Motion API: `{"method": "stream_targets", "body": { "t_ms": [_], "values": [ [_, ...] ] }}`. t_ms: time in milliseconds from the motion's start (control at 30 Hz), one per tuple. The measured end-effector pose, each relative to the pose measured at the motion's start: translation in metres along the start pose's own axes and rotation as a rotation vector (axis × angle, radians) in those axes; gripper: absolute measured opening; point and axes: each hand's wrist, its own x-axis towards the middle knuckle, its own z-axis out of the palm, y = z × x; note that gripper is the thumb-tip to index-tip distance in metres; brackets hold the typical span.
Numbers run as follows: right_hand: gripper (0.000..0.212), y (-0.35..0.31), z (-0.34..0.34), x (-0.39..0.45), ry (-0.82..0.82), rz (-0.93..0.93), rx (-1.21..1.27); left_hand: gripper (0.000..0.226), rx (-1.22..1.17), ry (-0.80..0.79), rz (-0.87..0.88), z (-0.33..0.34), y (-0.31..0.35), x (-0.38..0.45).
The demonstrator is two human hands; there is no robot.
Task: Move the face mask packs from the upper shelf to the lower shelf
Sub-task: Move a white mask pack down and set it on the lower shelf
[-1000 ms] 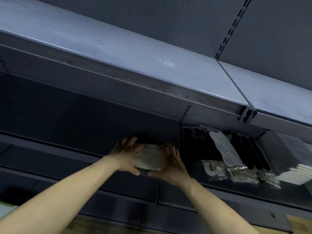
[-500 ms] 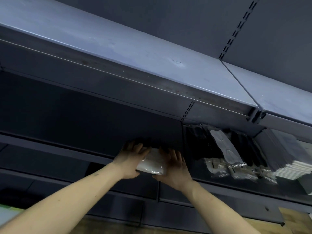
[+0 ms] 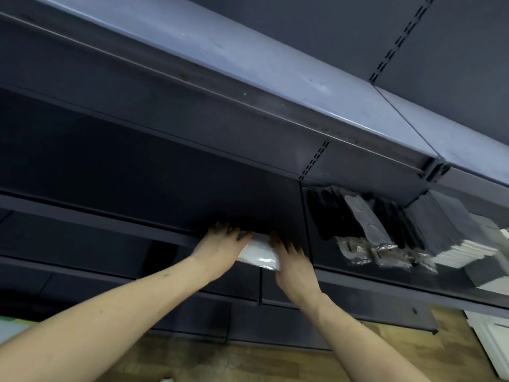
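Both hands hold one white face mask pack at the front edge of the lower shelf.

The face mask pack (image 3: 259,256) sits between the two hands: the left hand (image 3: 220,250) grips its left side with fingers curled over the top, and the right hand (image 3: 293,261) presses on its right side with fingers laid over it, reaching into the dark opening. The pack lies on the front edge of the lower shelf (image 3: 91,219), partly pushed in. To the right, past the slotted upright (image 3: 314,161), other packs (image 3: 366,224) of black and grey masks stand in a row on the same level, beside a stack of flat dark boxes (image 3: 451,230). The upper shelf (image 3: 248,59) above is blue-grey metal. Below is a wooden floor (image 3: 248,362).
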Motion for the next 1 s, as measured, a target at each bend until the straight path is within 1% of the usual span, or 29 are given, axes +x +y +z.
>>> {"method": "stream_targets", "body": {
  "t_ms": [67,133,233,367,500,600,767,933,1000],
  "values": [
    [0.081,-0.005,-0.004,-0.004,0.011,-0.006,0.009,0.07,0.022,0.008,-0.044,-0.003,0.003,-0.011],
    [0.077,-0.012,-0.011,-0.009,0.06,-0.013,0.002,0.068,0.054,0.027,-0.095,-0.007,0.006,-0.024],
    [0.071,-0.03,-0.024,-0.02,0.111,-0.033,-0.058,0.07,0.09,0.053,-0.202,-0.018,0.009,-0.052],
    [0.075,-0.067,-0.038,-0.04,0.141,-0.077,-0.02,0.073,0.118,0.084,-0.358,-0.026,0.007,-0.102],
    [0.082,-0.116,-0.042,-0.065,0.151,-0.224,0.078,0.083,0.097,0.037,-0.512,-0.029,0.001,-0.174],
    [0.084,-0.162,-0.039,-0.085,0.133,-0.35,0.179,0.085,0.069,0.016,-0.607,-0.033,-0.004,-0.238],
    [0.06,-0.255,-0.04,-0.103,0.162,-0.643,0.19,0.079,0.081,0.015,-0.796,-0.037,-0.03,-0.339],
    [0.057,-0.358,-0.043,-0.11,0.169,-0.838,0.122,0.074,0.073,0.039,-0.982,-0.036,-0.075,-0.429],
    [0.06,-0.402,-0.043,-0.11,0.183,-0.889,0.105,0.073,0.042,0.024,-1.047,-0.032,-0.098,-0.462]
  ]
}}
